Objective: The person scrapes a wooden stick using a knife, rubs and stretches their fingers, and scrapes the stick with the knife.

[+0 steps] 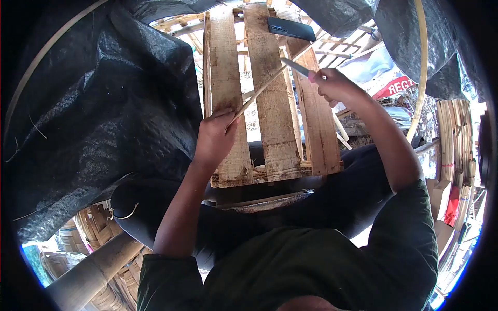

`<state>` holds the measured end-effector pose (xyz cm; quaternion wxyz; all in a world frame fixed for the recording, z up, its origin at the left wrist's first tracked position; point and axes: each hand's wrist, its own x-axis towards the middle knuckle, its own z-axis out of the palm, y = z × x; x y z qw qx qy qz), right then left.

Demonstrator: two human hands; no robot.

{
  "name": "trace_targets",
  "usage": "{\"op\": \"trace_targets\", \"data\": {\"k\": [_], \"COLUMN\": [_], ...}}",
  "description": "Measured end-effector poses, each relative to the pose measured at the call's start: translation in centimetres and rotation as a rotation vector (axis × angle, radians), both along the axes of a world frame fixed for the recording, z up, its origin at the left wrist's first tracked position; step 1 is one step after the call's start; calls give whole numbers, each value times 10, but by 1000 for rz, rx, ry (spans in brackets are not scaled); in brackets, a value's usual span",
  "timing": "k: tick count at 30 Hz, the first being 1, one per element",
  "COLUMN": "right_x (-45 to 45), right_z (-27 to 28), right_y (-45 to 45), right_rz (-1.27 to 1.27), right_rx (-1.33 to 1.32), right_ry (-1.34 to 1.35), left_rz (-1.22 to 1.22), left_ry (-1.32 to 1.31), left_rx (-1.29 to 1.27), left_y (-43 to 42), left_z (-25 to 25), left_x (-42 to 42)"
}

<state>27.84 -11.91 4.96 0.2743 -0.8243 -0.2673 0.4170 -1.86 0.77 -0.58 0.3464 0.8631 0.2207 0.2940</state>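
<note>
My left hand is closed around the near end of a thin pale strip, likely bamboo. The strip slants up and to the right across a slatted wooden stand. In my right hand is a knife, gripped by its pinkish handle. The blade points up and left, and its tip is close to the strip; whether they touch I cannot tell. A dark smartphone lies across the far part of the planks, beyond the knife.
Black plastic sheeting hangs at the left, with more at the upper right. A thin curved cane stands to the right of my arm. Bundled strips rise at the far right. A thick bamboo pole lies at the lower left.
</note>
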Motion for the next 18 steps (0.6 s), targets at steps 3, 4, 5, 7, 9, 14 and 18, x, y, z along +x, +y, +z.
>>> {"op": "trace_targets", "data": {"k": [3, 4, 5, 7, 9, 14, 18], "right_x": [3, -1, -6, -24, -29, -84, -100], "right_z": [-3, 4, 8, 12, 1, 0, -9], "right_y": [-6, -6, -7, -15, -19, -31, -28], "right_rz": [-40, 55, 150, 229, 455, 475, 503], "right_rx": [189, 181, 172, 247, 395, 238, 231], "right_ry": [50, -56, -162, -169, -298, -65, -173], "left_rz": [4, 5, -2, -8, 21, 1, -9], "left_ry": [56, 56, 145, 234, 177, 107, 129], "left_rx": [-20, -21, -20, -20, -2, 23, 29], "left_y": [-1, 0, 2, 2, 1, 2, 3], "left_z": [5, 6, 8, 8, 6, 2, 3], "left_x": [-1, -2, -3, -4, -3, -2, -2]}}
